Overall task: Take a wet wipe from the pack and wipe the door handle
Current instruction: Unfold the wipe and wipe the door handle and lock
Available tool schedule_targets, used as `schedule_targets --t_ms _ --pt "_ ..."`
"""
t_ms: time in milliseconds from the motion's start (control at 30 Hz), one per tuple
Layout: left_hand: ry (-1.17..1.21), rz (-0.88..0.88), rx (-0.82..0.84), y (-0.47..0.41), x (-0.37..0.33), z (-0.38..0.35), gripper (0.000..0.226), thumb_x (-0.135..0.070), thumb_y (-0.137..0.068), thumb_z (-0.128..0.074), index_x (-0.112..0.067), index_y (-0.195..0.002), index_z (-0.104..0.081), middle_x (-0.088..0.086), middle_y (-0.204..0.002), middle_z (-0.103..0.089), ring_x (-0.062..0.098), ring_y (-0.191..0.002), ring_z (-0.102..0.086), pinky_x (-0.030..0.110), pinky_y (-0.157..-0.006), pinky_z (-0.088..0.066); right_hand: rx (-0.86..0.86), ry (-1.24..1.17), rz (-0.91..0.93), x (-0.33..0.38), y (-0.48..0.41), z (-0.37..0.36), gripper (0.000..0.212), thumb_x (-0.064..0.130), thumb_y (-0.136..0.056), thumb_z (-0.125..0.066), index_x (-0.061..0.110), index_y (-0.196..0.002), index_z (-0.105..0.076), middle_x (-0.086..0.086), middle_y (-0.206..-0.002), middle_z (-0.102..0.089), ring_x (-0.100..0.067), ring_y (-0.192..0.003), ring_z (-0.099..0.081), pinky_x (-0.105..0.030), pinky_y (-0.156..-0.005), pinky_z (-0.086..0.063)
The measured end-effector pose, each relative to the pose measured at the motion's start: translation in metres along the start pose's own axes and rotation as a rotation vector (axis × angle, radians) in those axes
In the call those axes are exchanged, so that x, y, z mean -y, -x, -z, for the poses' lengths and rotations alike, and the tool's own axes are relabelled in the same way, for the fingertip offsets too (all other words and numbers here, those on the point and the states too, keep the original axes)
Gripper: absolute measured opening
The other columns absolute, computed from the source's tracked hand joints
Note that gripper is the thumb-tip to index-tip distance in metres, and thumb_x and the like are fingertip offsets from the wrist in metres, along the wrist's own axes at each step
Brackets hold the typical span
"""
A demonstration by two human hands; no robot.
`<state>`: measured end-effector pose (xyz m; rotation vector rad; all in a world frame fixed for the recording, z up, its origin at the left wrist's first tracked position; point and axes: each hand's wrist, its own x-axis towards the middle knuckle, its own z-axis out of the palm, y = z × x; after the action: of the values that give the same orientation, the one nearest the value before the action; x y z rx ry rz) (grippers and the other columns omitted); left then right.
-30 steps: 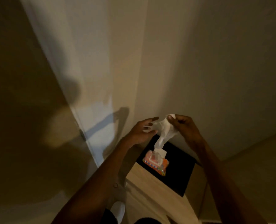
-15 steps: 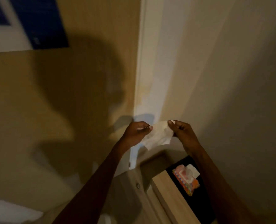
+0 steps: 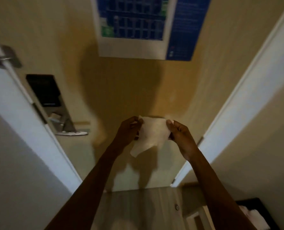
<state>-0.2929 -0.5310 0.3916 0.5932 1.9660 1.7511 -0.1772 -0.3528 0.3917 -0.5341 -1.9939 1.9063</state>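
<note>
Between both hands, pale crumpled wet wipe [image 3: 152,133], lower corner drooping

left hand [image 3: 128,130] + right hand [image 3: 179,132]: pinching wipe [image 3: 152,135] by top corners, spread between, lower edge hanging | handle [image 3: 74,133]: left of hands, apart, on door [image 3: 121,90] | poster [image 3: 143,25]: above

Both arms stretched forward, left hand [image 3: 128,130] and right hand [image 3: 179,133] level, each grip pinched closed, knuckles outward.
</note>
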Motion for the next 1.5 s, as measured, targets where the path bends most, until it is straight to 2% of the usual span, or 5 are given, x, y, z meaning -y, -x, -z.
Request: schedule_targets --t_ms 267,500,867,1133,1500 --pt "0.018 0.067 -0.049 0.035 0.021 0.138 0.029 -0.023 -0.076 -0.077 -0.021 -0.102 -0.064 -0.006 -0.094 -0.072 0.004 -0.076 -0.071 0.027 -0.059 -0.058 0.075 -0.017 -0.018 -0.006 -0.013 -0.152 0.018 0.026 -0.091 -0.062 0.021 -0.107 -0.070 -0.007 -0.101 -0.074 -0.027 -0.095 -0.069 -0.051 -0.085 -0.055" --pt "0.030 0.091 -0.168 0.059 0.034 0.194 0.034 -0.028 -0.084 -0.068 -0.016 -0.116 -0.060 -0.002 -0.098 -0.068 0.011 -0.078 -0.068 0.018 -0.052 -0.052 0.144 -0.040 -0.086 -0.006 -0.006 -0.213 0.018 0.024 -0.092 -0.060 0.019 -0.105 -0.071 -0.004 -0.100 -0.075 -0.021 -0.094 -0.070 -0.036 -0.080 -0.057" --pt "-0.086 0.147 -0.325 0.085 0.074 0.226 0.022 -0.021 -0.075 -0.078 -0.007 -0.087 -0.068 0.006 -0.076 -0.067 0.017 -0.054 -0.068 0.030 -0.052 -0.058 0.186 0.173 -0.066 -0.028 0.004 -0.242 0.016 0.024 -0.090 -0.064 0.019 -0.103 -0.071 -0.001 -0.094 -0.072 -0.016 -0.088 -0.067 -0.026 -0.065 -0.057" --pt "-0.105 0.153 -0.333 0.081 0.076 0.239 0.020 -0.024 -0.083 -0.069 -0.010 -0.096 -0.065 0.007 -0.089 -0.069 0.026 -0.085 -0.069 0.040 -0.081 -0.058 0.179 0.158 -0.014 -0.031 0.002 -0.252 0.020 0.030 -0.095 -0.056 0.016 -0.098 -0.069 -0.005 -0.087 -0.067 -0.015 -0.080 -0.062 -0.026 -0.062 -0.054" --pt "0.178 0.311 -0.245 0.086 0.063 0.225 0.022 -0.040 -0.091 -0.054 -0.027 -0.108 -0.060 0.011 -0.114 -0.063 0.034 -0.099 -0.066 0.041 -0.080 -0.057 0.456 -0.042 -0.166 -0.023 -0.004 -0.239 0.032 0.016 -0.088 -0.065 0.021 -0.119 -0.061 -0.003 -0.112 -0.070 -0.020 -0.103 -0.065 -0.034 -0.084 -0.054"
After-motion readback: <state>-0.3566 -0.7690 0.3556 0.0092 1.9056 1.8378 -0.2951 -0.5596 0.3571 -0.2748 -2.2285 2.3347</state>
